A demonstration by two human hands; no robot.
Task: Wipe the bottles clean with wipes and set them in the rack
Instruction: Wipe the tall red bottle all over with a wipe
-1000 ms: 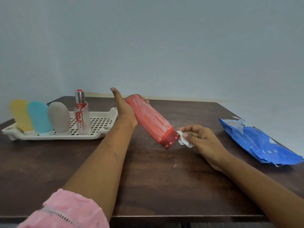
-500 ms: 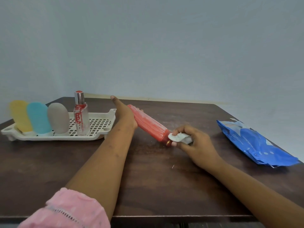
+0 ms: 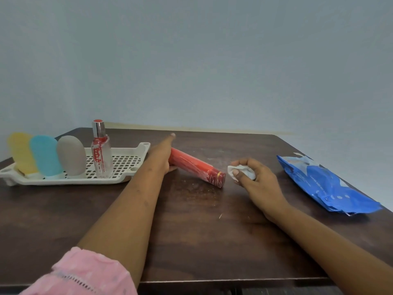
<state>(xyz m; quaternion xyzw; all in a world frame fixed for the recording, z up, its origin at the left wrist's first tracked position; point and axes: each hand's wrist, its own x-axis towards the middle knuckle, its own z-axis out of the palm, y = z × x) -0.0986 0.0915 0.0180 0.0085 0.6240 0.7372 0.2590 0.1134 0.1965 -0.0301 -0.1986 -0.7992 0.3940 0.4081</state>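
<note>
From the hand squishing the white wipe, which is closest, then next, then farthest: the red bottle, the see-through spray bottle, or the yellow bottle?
From the right hand holding the wipe:
1. The red bottle, lying just left of it.
2. The spray bottle, standing in the rack.
3. The yellow bottle, at the rack's far left end.

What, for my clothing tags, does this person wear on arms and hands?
Left arm: a pink, faintly dotted sleeve with a white eyelet band. Right arm: no sleeve in view. On left hand and right hand: no gloves, rings or watch visible.
</note>
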